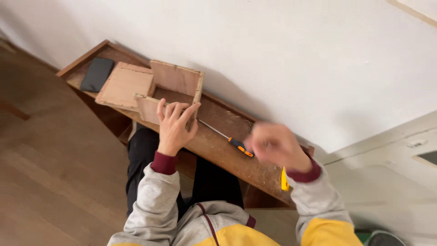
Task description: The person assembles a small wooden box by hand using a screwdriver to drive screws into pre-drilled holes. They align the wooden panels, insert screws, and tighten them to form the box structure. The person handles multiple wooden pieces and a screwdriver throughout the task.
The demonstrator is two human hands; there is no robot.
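1. Resting on the near wall of the plywood box [157, 89], your left hand [174, 124] lies with fingers spread over the panel's top edge, pressing on it rather than clenched around it.
2. Your right hand [275, 146] is blurred, hovering above the bench [227, 150] at about 3 o'clock from the left hand; I cannot tell whether it is clenched or released.
3. Just at 9 o'clock of that right hand lies a screwdriver [227, 138] with an orange and black handle, its shaft pointing toward the box.
4. A yellow tool [284, 180] sits at the bench's near edge, at 6 o'clock of the right hand.
5. A dark phone [97, 74] lies at 9 o'clock of the box, just beside it.
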